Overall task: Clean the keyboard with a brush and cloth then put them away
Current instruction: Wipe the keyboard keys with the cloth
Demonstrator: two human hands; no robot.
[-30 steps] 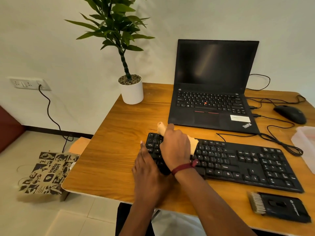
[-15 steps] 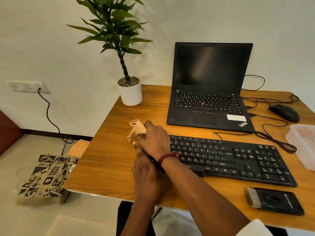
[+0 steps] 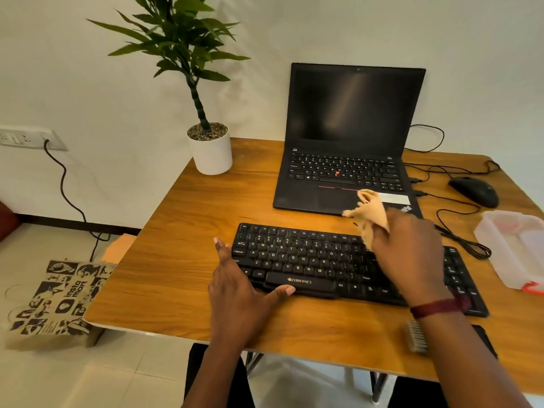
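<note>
While left hand (image 3: 235, 293) steadies keyboard (image 3: 309, 260) | right hand (image 3: 409, 257) clutches cloth (image 3: 371, 213)

Single head-worn wide-angle view, facing forward and down, close over the desk (image 3: 182, 231)

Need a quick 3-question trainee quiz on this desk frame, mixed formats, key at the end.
1. True or false: the right hand grips the crumpled tan cloth over the black Zebronics keyboard.
2. The left hand is: A) flat on the wooden desk at the keyboard's left end; B) on the black mouse; C) holding the brush.
3. Fill in: the black-handled brush lies on the desk ____ the right forearm, partly hidden.

Key: 1 true; 2 A; 3 under.
</note>
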